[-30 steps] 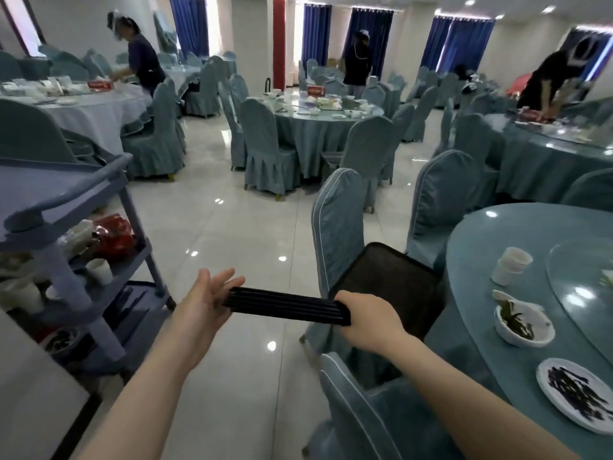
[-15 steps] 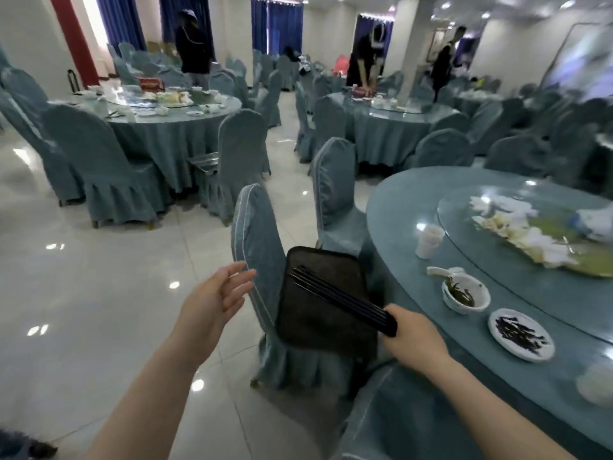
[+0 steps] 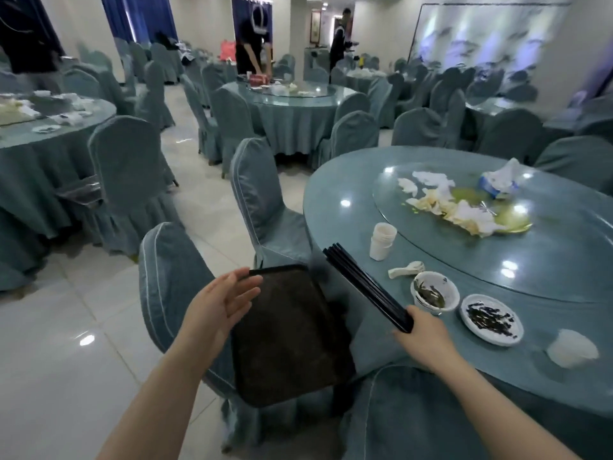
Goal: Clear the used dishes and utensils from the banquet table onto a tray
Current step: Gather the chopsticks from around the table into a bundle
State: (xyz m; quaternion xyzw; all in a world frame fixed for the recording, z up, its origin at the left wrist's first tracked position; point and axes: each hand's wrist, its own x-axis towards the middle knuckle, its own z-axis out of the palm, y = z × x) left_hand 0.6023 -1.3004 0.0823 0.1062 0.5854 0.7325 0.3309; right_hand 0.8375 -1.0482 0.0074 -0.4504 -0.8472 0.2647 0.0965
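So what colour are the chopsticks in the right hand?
Black chopsticks, a bundle gripped in the right hand; head view.

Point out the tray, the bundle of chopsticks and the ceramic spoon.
tray [image 3: 292,343], head view, middle of its dark floor.
bundle of chopsticks [image 3: 365,283], head view, mid-length of the black sticks.
ceramic spoon [image 3: 406,269], head view, handle.

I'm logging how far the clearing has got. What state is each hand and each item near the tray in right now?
Left hand: open, fingers at the tray edge.
Right hand: grip on the chopsticks.
Tray: on the chair seat, nothing on it.
Cup: upright on the table.
Spoon: lying on the table.
Bowl: upright, holds scraps.
Plate: dirty, dark scraps.
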